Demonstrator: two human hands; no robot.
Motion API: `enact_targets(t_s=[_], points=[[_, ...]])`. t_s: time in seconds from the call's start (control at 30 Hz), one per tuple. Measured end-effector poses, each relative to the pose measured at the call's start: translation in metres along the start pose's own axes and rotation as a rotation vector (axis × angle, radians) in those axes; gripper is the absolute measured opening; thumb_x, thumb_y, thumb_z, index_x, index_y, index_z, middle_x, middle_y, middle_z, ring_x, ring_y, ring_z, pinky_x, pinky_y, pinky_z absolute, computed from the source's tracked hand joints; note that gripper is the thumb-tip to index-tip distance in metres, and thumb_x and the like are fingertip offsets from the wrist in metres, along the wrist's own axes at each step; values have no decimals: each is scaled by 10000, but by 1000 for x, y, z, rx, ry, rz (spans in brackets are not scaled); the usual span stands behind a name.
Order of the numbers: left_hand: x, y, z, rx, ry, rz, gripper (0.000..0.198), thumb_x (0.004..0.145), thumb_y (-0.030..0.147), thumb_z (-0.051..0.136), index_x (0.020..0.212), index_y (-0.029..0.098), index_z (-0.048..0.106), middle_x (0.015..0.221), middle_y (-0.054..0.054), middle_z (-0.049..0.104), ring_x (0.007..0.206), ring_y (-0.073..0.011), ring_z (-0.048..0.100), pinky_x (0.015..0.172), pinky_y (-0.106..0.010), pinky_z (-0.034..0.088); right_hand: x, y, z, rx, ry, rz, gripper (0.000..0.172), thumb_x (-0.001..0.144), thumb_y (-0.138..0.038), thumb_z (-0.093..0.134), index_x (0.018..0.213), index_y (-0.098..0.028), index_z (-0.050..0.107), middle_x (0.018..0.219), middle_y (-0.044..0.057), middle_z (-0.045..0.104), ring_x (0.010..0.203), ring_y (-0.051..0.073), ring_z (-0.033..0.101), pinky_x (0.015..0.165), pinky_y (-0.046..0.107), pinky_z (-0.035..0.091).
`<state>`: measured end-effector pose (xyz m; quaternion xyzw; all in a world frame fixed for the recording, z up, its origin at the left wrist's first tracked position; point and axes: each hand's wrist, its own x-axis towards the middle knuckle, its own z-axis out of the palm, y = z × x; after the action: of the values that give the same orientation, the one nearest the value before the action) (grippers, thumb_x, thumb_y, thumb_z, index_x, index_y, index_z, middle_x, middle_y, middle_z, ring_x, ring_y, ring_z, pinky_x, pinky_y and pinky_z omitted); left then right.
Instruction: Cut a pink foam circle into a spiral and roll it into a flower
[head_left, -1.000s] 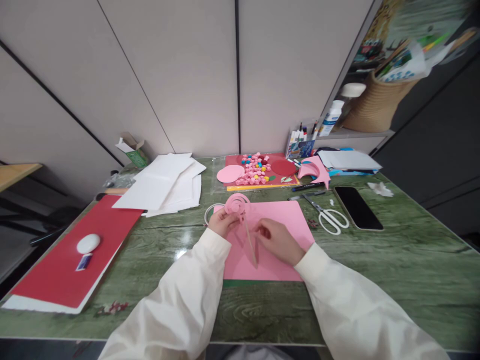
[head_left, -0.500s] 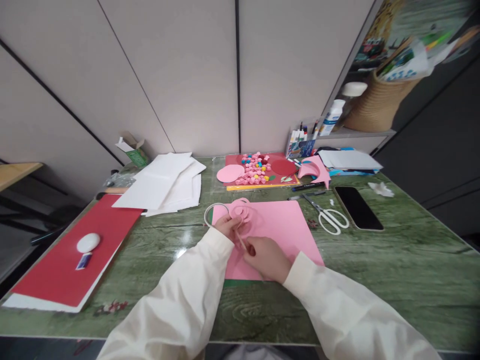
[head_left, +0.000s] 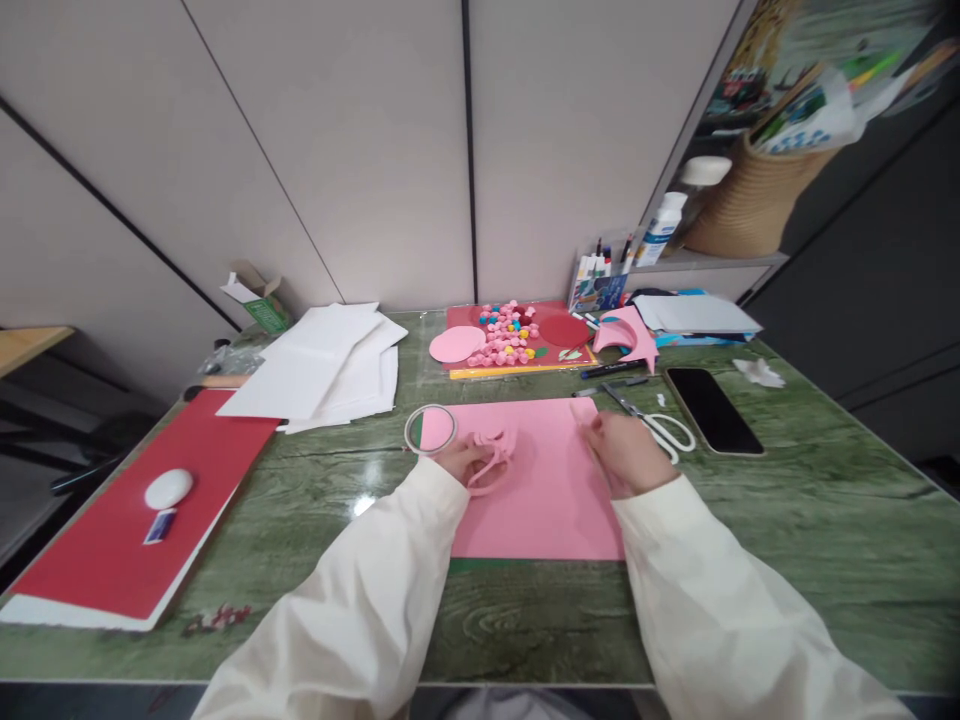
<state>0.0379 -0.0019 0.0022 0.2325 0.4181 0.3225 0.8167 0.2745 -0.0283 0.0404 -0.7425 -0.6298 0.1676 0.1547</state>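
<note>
A curled pink paper strip (head_left: 496, 472) hangs in loose loops from my left hand (head_left: 459, 458), whose fingers are pinched on it. Beneath lies a pink paper sheet (head_left: 547, 510), and a roll of clear tape (head_left: 430, 430) sits just left of that hand. My right hand (head_left: 634, 452) is over the sheet's right edge, beside white-handled scissors (head_left: 670, 436). Its fingers are closed and slightly blurred; a thin pinkish shape shows at their tips, but I cannot make out what it is.
At the back, a red sheet (head_left: 459, 318) bears pink paper pieces (head_left: 504, 335) and a pink disc (head_left: 456, 345). White papers (head_left: 300, 375) and a red sheet (head_left: 82, 540) lie left. A phone (head_left: 712, 410) and pink offcut (head_left: 634, 340) are right.
My right hand has moved away from my left hand, to the right towards the scissors. The pink strip in my left hand now hangs in looser loops.
</note>
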Motion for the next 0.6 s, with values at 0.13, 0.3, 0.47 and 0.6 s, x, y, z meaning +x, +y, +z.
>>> enact_targets(t_s=[0.13,0.3,0.47,0.6], points=[[-9,-10,11,-14,-121,-67,283,621,93,658,898,90,601,747,-86,659,692,-175,636,754,-353,490,-6,-10,5,222,74,-83,366,818,-384,452,1092,-146,504,986,138,593,890,236,563,796,364,398],[-13,-10,15,67,-181,-133,322,679,237,631,961,89,588,875,-123,652,788,-221,630,762,-373,474,-21,-37,23,872,-428,-177,626,723,-383,604,1269,-265,321,1107,80,544,945,184,564,788,328,450],[-14,-3,19,47,-153,-267,410,749,395,497,1012,88,562,804,-121,658,739,-214,634,687,-332,480,-19,-44,41,1045,-378,-112,587,600,-231,705,1139,-217,472,953,58,582,850,179,583,698,302,479],[-15,2,20,51,-70,-206,420,728,426,504,1007,114,539,852,-112,647,750,-217,635,674,-325,478,-11,-40,44,1068,-202,-99,351,615,-214,672,952,-186,578,946,38,581,833,144,554,736,273,445]])
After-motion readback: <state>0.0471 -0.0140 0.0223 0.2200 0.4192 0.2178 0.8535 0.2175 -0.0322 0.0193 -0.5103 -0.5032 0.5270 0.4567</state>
